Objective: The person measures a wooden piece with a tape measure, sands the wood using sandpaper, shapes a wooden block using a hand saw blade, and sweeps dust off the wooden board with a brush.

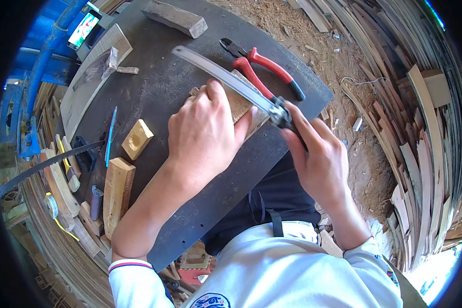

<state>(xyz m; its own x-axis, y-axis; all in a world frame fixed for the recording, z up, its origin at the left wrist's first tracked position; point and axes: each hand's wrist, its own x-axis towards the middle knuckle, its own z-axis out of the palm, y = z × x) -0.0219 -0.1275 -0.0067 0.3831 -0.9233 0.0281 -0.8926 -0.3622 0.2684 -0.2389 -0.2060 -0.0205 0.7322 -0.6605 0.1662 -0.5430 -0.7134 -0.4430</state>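
Note:
My right hand (pixel 321 154) is closed round the dark handle of a small hacksaw (pixel 215 71), whose narrow blade reaches up and left. That blade lies across or just above a wooden block (pixel 236 105); contact is hard to tell. Pressing down on the block, my left hand (pixel 203 128) has its fingers curled over the far side and its thumb along the near one. Much of the block is hidden under this hand and the blade. Just beyond the saw, red-handled cutting pliers (pixel 276 68) rest on the dark tabletop (pixel 200 205).
Left of my left arm are a small wood block (pixel 137 138), a longer block (pixel 119 187), a blue pen (pixel 111 136) and another saw (pixel 51 160). A wooden bar (pixel 174 18) lies at the far edge. Stacked wood strips (pixel 431 154) stand right; a phone (pixel 83 30) sits far left.

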